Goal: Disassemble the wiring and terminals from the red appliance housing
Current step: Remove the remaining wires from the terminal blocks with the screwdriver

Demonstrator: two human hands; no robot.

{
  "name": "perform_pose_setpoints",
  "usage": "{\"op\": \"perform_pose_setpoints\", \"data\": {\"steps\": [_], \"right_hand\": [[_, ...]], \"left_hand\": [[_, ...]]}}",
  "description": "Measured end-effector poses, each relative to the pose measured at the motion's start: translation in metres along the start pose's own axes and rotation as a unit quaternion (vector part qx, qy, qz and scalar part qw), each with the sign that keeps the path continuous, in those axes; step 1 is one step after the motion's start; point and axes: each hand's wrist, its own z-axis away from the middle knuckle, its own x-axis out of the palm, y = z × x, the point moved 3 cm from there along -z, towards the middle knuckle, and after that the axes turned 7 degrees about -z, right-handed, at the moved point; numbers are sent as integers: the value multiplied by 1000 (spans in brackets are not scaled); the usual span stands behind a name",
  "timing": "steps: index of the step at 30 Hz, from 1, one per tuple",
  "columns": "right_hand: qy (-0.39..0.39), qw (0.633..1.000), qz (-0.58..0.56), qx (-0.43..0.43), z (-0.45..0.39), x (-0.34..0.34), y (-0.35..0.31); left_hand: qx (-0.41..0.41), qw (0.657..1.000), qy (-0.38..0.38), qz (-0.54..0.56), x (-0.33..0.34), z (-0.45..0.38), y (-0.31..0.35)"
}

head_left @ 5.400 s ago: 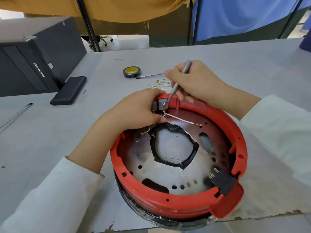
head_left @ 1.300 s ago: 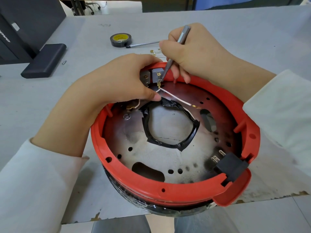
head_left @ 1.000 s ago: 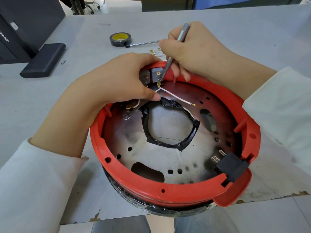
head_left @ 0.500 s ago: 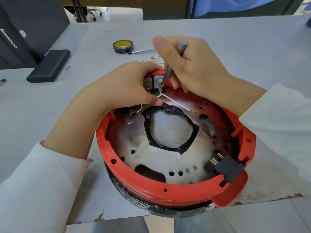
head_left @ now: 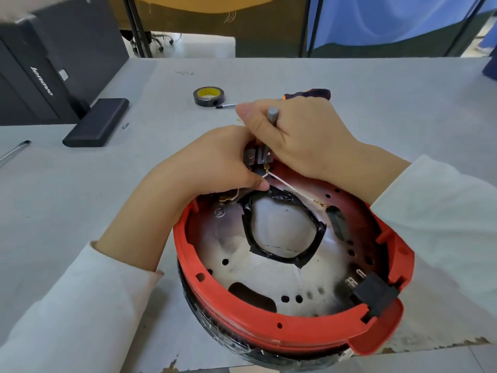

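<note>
Head view: red housing [head_left: 242,310] sits upturned at the near edge of the worktop [head_left: 80,200], rim up, metal base plate exposed. Left hand [head_left: 212,162] clamps the far rim, thumb pressing down just beside the grey terminal block [head_left: 258,154]. Right hand [head_left: 301,138] is wrapped around a slim grey tool [head_left: 272,114], held steep; its tip is hidden behind the fingers at the block. White wire [head_left: 290,188] runs from the brass terminal at the block down to a ring lug [head_left: 318,203] lying on the plate.

Step in hand, as I judge it: freeing that terminal from the block.
- keep the tool in line with the terminal; a slip would go toward the left thumb
- keep the left hand bracing the rim so the housing cannot rock
- pull on the brass tab, not the thin wire, which looks easy to tear
- black plug socket [head_left: 376,293] at the near rim still to come

Writing: "lenovo" in white on the black computer case [head_left: 40,76], far left. Tape roll [head_left: 208,96] has a yellow inner label, too small to read
</note>
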Motion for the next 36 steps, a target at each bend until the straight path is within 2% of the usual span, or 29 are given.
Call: {"op": "perform_pose_setpoints", "data": {"steps": [3,8,14,21,32,36], "right_hand": [[9,999,-52,3,-4,-2,2],[-8,997,48,-56,-10,5,-4],[6,998,39,-55,-11,8,-6],[-8,998,-49,28,-21,11,1],[0,991,-126,43,-25,15,7],[1,992,-112,56,-26,17,9]], "left_hand": [[-1,1000,1,-3,0,0,0],[-15,1000,-2,4,1,0,-1],[-20,1000,-1,10,-1,1,-2],[-28,999,-1,23,-2,-1,-5],[-22,1000,-4,17,-2,-2,-5],[-16,1000,-8,19,-2,-3,-7]]}}
